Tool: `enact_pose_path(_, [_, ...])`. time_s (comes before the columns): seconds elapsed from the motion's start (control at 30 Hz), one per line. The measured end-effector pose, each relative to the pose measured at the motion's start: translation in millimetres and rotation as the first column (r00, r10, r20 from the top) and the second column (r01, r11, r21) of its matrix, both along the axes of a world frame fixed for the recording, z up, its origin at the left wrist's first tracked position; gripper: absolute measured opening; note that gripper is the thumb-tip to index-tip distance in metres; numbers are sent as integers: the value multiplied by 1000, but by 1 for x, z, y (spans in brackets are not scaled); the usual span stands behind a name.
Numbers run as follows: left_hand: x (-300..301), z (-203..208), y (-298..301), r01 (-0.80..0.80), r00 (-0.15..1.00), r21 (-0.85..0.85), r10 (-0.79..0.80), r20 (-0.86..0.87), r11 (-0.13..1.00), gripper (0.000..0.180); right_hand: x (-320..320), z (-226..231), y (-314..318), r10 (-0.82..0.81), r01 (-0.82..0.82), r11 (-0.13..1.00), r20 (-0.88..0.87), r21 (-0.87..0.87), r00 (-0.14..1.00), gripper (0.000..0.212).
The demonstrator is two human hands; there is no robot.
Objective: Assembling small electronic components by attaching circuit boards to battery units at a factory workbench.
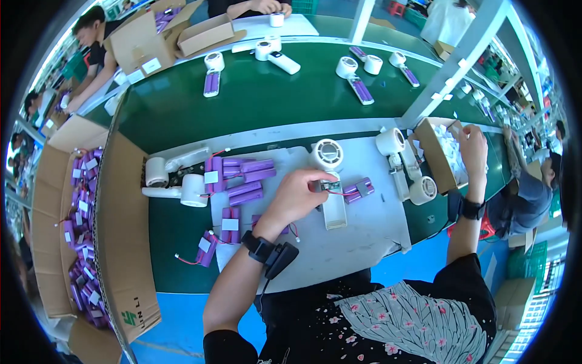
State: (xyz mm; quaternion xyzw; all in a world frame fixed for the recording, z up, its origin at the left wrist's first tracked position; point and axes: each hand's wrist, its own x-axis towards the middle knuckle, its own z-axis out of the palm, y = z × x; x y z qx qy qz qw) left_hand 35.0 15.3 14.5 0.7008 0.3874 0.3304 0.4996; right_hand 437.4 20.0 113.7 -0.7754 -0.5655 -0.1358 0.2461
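Observation:
A white handheld fan (327, 154) lies on the grey mat in front of me, its handle casing (334, 213) opened up. My left hand (297, 195) is closed on the fan at the top of that handle, thumb and fingers beside a small green circuit board (331, 185). Red wire runs from there to a purple battery pack (360, 189) lying right of the handle. Over at the right, my right hand (473, 148) is above the edge of a small carton (431, 145) of white pieces, fingers drawn together; whatever they pinch is hidden.
Several purple battery packs (245, 173) lie on the mat's left, near white fans (193, 189). A tall carton (124, 224) full of packs stands far left. More fans (422, 190) sit by the small carton. Beyond a metal post (454, 67), a green belt (273, 85) carries fans; co-workers sit around.

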Motion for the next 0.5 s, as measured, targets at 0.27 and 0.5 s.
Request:
enact_pose_path(0.27, [-4, -4, -3, -45, 999, -7, 45, -20, 999, 29, -159, -42, -33, 866, -870, 470, -110, -150, 487, 43])
enact_pose_path(0.5, [-1, -2, -2, -69, 997, 4, 69, -21, 998, 31, -163, -47, -16, 622, -894, 174, -657, -413, 425, 52])
